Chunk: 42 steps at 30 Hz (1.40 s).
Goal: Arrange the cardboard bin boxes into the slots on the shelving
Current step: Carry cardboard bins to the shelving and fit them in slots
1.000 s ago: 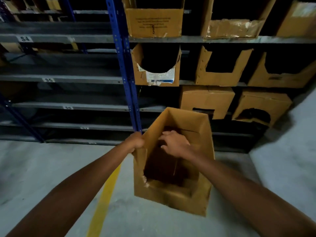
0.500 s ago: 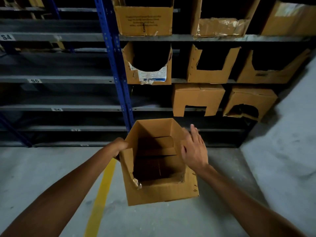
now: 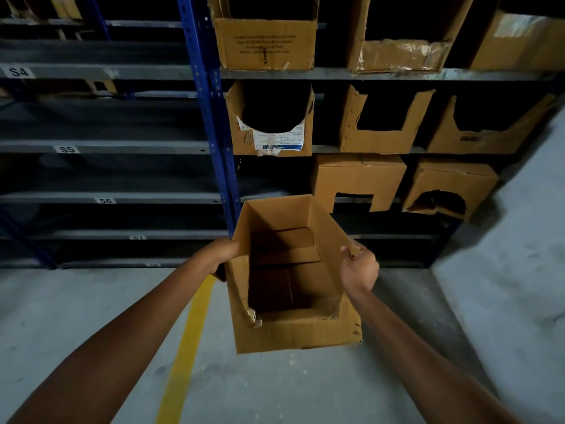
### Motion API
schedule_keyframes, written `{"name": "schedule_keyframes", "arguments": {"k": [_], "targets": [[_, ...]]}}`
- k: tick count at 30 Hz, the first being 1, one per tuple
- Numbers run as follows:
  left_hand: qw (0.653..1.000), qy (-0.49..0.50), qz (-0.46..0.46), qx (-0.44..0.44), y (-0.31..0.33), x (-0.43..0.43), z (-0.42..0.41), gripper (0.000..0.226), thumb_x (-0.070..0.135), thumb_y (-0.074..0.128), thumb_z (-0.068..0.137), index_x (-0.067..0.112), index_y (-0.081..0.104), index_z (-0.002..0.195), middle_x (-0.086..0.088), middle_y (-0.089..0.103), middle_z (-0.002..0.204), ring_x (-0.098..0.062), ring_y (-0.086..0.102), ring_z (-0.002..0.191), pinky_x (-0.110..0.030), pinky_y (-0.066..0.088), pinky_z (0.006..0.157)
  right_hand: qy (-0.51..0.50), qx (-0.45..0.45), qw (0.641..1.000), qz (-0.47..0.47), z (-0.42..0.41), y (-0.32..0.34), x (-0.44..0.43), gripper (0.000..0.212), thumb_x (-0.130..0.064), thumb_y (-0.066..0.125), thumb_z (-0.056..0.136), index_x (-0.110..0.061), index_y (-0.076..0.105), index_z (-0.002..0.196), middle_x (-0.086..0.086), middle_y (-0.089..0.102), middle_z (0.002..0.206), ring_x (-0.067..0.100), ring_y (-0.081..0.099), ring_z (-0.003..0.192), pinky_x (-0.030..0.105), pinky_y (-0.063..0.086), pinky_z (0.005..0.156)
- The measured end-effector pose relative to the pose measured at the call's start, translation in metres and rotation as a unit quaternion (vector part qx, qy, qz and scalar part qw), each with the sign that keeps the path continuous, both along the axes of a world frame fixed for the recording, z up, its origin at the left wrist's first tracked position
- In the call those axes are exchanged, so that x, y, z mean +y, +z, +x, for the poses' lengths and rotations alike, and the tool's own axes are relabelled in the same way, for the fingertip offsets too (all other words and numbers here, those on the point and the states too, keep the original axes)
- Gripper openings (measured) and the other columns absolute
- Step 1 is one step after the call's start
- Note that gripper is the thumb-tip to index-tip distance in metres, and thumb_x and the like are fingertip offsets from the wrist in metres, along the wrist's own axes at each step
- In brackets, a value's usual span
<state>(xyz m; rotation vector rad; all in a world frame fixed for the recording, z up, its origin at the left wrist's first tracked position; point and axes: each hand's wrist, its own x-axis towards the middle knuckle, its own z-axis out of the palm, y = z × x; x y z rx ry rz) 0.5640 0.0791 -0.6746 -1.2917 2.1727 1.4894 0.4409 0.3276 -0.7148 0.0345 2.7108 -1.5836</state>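
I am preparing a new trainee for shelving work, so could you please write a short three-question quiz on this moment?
1. True or false: the left hand and right hand both grip the held bin box.
2. The yellow floor line runs on which side of that box? A) the person's left B) the person's right C) directly behind it
3. Fill in: inside, the box contains ___.
Key: 1 true; 2 A; 3 nothing.

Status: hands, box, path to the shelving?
Both hands on bin box: left hand grips left wall, right hand grips right wall. Box held in the air, short of shelving. Nothing visible in between.
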Motion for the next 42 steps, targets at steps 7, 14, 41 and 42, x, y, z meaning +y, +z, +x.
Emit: {"name": "schedule_keyframes", "arguments": {"k": [7, 14, 41, 42], "targets": [[0.984, 0.054, 0.109, 0.13, -0.019, -0.011, 0.006, 0.1, 0.066, 0.087, 0.052, 0.022, 0.049, 0.134, -0.005, 0.058, 0.13, -0.031, 0.052, 0.123, -0.053, 0.042, 0.103, -0.047, -0.01, 0.999, -0.018, -0.005, 0.007, -0.019, 0.031, -0.026, 0.058, 0.098, -0.01, 0.065, 0.123, 0.007, 0.067, 0.09, 0.015, 0.054, 0.067, 0.028, 0.044, 0.063], [0.982, 0.073, -0.105, 0.135, -0.037, -0.026, 0.013, 0.009, 0.004, 0.053, 0.076, 0.011, 0.053, 0.07, -0.009, 0.057, 0.071, -0.022, 0.055, 0.063, -0.032, 0.039, 0.053, -0.019, 0.022, 1.0, 0.003, 0.003, 0.008, -0.039, 0.031, -0.023, 0.058, 0.097, -0.014, 0.065, 0.126, 0.011, 0.072, 0.1, 0.028, 0.066, 0.086, 0.027, 0.044, 0.066], [0.931, 0.072, -0.284, 0.217, -0.061, -0.096, -0.11, 0.022, -0.003, 0.05, 0.091, 0.012, 0.062, 0.1, -0.002, 0.058, 0.073, -0.016, 0.055, 0.061, -0.028, 0.042, 0.054, 0.005, 0.016, 0.998, -0.066, -0.126, -0.014, -0.119, 0.037, -0.002, 0.058, 0.092, -0.01, 0.062, 0.128, 0.013, 0.072, 0.104, 0.029, 0.069, 0.087, 0.037, 0.058, 0.075], [0.93, 0.074, -0.284, 0.22, -0.067, -0.099, -0.115, 0.024, -0.003, 0.051, 0.091, 0.013, 0.063, 0.105, -0.003, 0.06, 0.075, -0.017, 0.056, 0.062, -0.029, 0.044, 0.054, -0.001, 0.016, 0.998, -0.064, -0.129, -0.02, -0.123, 0.038, -0.004, 0.06, 0.092, -0.011, 0.061, 0.13, 0.013, 0.072, 0.105, 0.03, 0.069, 0.09, 0.04, 0.059, 0.078]]}}
